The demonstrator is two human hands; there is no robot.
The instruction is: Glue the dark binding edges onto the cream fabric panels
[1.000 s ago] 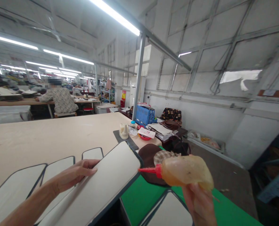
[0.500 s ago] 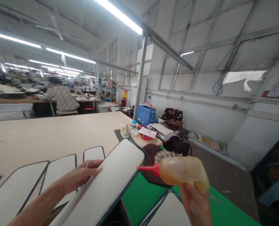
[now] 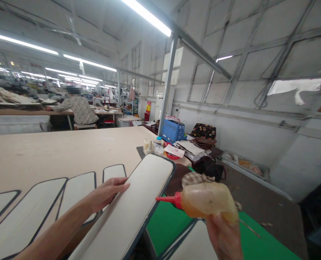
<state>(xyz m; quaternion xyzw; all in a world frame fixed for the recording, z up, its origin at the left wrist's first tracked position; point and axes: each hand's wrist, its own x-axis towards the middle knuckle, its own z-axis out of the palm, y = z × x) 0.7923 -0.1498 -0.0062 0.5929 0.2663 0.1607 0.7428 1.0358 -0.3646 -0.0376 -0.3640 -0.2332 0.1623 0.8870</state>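
Observation:
My left hand grips the left edge of a long white panel with rounded corners and a dark border, thumb on top. The panel is held up at a slant, its near end running out of view. In my right hand is a squeeze bottle of cloudy plastic, part filled with amber liquid and tipped on its side. Its red nozzle points left, with the tip at the panel's right edge. Whether the tip touches the border, I cannot tell.
Several similar dark-edged panels lie on the pale table at left. Another panel lies on the green surface. Behind are a checked cloth, a blue crate and papers. A person sits farther off.
The bottle's nozzle tip has shifted along the panel's right edge, away from the far corner and toward me. The camera view has turned slightly left. Both hands keep their holds.

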